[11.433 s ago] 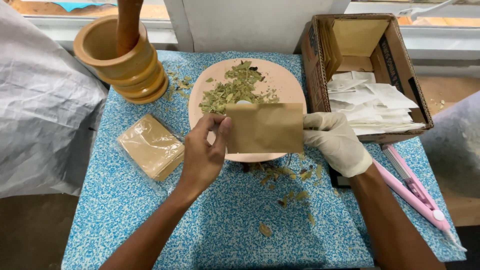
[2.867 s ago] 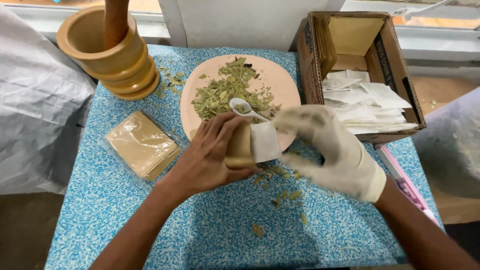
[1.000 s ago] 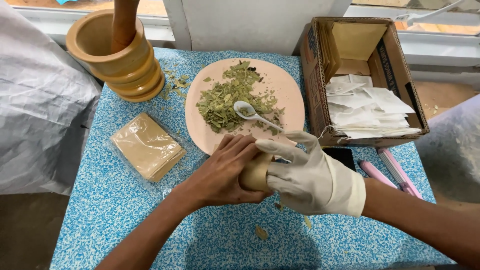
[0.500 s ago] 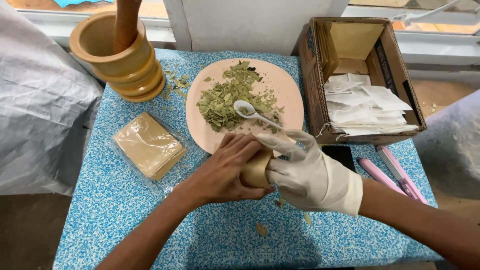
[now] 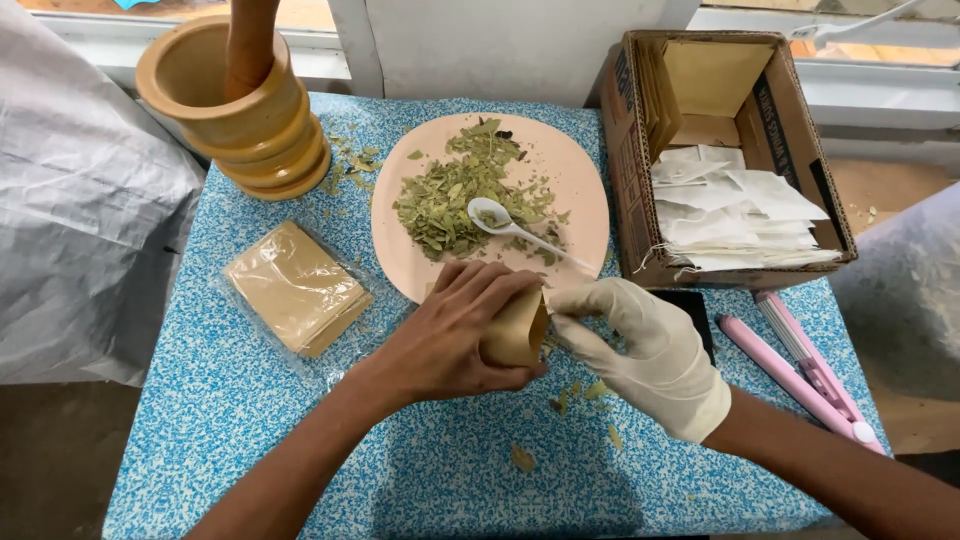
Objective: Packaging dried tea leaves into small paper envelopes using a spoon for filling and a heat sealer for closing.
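at the plate's (image 5: 580,190) near rim, both hands (image 5: 440,335) around a brown pouch (image 5: 516,330)

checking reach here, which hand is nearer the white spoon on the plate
Left. The left hand lies just below the white spoon, fingertips near its handle; the gloved right hand sits lower and off to the right.

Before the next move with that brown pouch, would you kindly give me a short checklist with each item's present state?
1. Brown pouch held in left hand: ok.
2. Gloved right hand at the pouch's mouth: ok.
3. Pouch's contents visible: cannot tell.
4. White spoon resting on pink plate beside the crushed leaves: ok.
5. Blue tabletop free of spilled leaf bits: not ok.
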